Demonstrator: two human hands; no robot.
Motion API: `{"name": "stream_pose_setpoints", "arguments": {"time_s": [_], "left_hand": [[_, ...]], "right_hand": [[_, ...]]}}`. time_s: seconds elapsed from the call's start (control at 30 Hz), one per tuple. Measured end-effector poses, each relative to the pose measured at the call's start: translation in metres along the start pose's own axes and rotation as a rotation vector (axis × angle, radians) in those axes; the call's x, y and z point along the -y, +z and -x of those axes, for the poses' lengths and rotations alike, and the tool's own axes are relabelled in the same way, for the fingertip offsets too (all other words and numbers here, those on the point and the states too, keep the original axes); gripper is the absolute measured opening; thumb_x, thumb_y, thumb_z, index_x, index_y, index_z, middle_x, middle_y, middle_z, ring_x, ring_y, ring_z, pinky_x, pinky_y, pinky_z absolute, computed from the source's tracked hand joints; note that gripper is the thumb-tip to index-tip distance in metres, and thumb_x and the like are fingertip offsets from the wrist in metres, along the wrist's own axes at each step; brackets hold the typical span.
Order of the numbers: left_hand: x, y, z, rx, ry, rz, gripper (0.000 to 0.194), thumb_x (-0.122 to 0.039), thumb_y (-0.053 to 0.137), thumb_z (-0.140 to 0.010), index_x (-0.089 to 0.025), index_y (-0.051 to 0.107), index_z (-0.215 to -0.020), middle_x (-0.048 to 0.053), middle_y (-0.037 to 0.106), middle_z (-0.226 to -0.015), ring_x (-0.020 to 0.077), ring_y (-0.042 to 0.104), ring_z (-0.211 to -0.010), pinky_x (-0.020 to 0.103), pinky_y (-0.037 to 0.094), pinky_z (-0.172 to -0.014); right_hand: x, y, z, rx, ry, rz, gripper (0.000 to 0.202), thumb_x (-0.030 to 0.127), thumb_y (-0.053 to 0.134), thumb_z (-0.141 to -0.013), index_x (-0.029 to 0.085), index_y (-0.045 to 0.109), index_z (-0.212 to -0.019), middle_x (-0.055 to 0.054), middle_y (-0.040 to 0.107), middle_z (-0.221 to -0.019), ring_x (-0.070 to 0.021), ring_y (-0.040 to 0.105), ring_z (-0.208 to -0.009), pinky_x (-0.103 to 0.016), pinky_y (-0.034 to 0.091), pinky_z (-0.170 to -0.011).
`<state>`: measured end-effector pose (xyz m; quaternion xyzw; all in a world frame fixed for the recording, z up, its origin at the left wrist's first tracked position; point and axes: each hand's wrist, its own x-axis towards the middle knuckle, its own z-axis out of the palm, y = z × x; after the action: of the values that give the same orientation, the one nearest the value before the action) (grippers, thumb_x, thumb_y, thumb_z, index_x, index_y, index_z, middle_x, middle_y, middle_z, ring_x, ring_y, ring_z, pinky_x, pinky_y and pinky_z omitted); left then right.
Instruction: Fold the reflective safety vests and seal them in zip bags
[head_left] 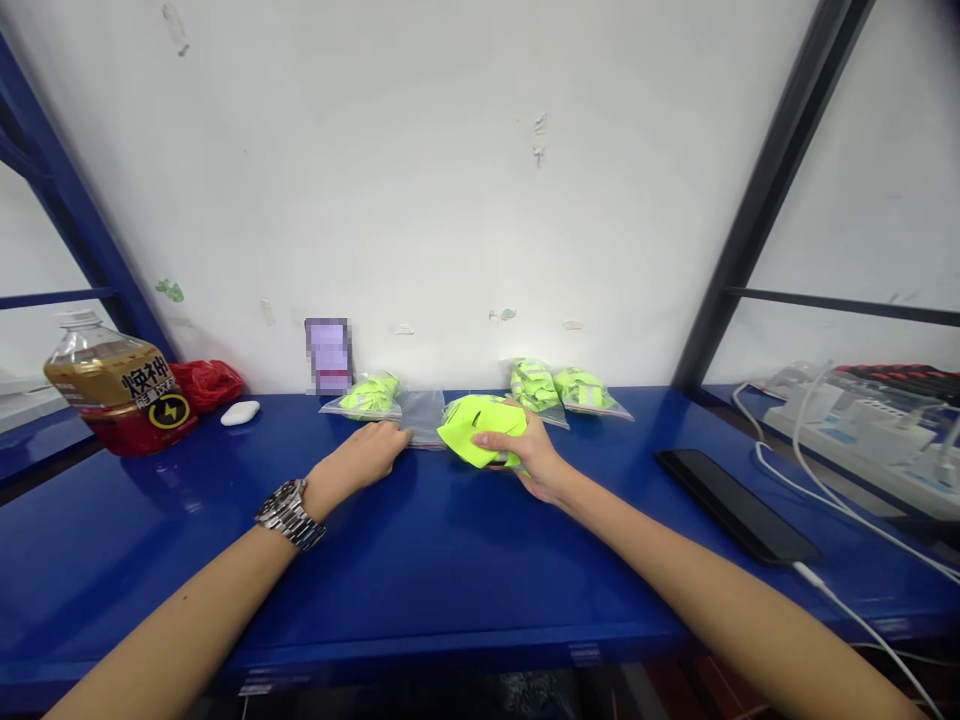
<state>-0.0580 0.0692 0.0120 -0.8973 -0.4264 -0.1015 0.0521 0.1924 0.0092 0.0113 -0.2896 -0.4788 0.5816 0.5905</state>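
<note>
My right hand (541, 462) is wrapped round a folded fluorescent-yellow reflective vest (480, 425), thumb on top, just above the blue table. A flat clear zip bag (424, 412) lies to the vest's left. My left hand (371, 450), with a metal watch on the wrist, has its fingers curled and pinched at the left edge of that bag; the fingertips are partly hidden. Behind my left hand sits a clear bag with a yellow vest (370, 392) inside. Two more bagged vests, one left (534, 380) and one right (585, 390), rest by the wall beyond my right hand.
On the blue table (450, 580), a large drink bottle (112, 390), a red plastic bag (210, 380) and a white earbud case (240, 413) stand left. A blurred upright phone-like screen (330, 355) leans on the wall. Right are a cabled black phone (731, 505) and power strips (885, 430).
</note>
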Motion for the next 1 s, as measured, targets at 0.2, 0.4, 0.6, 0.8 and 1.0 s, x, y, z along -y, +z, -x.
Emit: {"name": "stream_pose_setpoints", "arguments": {"time_s": [0.2, 0.4, 0.6, 0.8, 1.0], "left_hand": [[-0.045, -0.022, 0.003, 0.1, 0.055, 0.125, 0.01, -0.018, 0.047, -0.077, -0.018, 0.056, -0.072, 0.006, 0.064, -0.066, 0.02, 0.059, -0.061, 0.029, 0.039, -0.057], [-0.073, -0.03, 0.007, 0.36, -0.127, 0.707, 0.009, -0.026, 0.049, -0.074, -0.021, 0.048, -0.066, -0.003, 0.056, -0.042, 0.0169, 0.055, -0.036, 0.024, 0.036, -0.042], [-0.072, -0.004, 0.0, -0.093, -0.171, 0.295, 0.02, -0.024, 0.052, -0.074, -0.022, 0.042, -0.056, -0.001, 0.049, -0.046, 0.0142, 0.044, -0.043, 0.028, 0.023, -0.048], [-0.083, 0.004, -0.003, -0.179, -0.185, 0.268, 0.018, -0.026, 0.045, -0.083, -0.021, 0.049, -0.065, 0.002, 0.052, -0.054, 0.0172, 0.046, -0.047, 0.03, 0.021, -0.051], [-0.086, -0.005, -0.002, -0.351, -0.274, 0.276, 0.024, -0.026, 0.042, -0.087, -0.021, 0.045, -0.063, 0.001, 0.052, -0.054, 0.0151, 0.046, -0.049, 0.029, 0.025, -0.053]], "right_hand": [[-0.02, -0.017, -0.03, -0.114, -0.139, 0.091, 0.053, 0.025, 0.088, -0.048, 0.019, 0.057, -0.09, 0.001, 0.069, -0.084, -0.0168, 0.066, -0.075, -0.029, 0.053, -0.068], [-0.015, -0.019, -0.032, -0.14, -0.046, 0.019, 0.052, 0.025, 0.087, -0.051, 0.02, 0.056, -0.092, -0.001, 0.07, -0.086, -0.0199, 0.067, -0.074, -0.032, 0.057, -0.06], [0.013, -0.015, -0.012, -0.033, -0.012, -0.119, 0.04, 0.025, 0.083, -0.059, 0.022, 0.061, -0.093, -0.003, 0.07, -0.087, -0.0214, 0.067, -0.074, -0.032, 0.059, -0.058], [0.007, 0.006, 0.001, 0.147, 0.001, -0.197, 0.04, 0.024, 0.081, -0.062, 0.022, 0.059, -0.096, -0.002, 0.069, -0.089, -0.0207, 0.066, -0.075, -0.031, 0.058, -0.055], [-0.003, 0.01, -0.002, 0.026, -0.016, -0.186, 0.041, 0.027, 0.082, -0.062, 0.022, 0.06, -0.096, -0.002, 0.07, -0.092, -0.0211, 0.067, -0.079, -0.034, 0.06, -0.061]]}}
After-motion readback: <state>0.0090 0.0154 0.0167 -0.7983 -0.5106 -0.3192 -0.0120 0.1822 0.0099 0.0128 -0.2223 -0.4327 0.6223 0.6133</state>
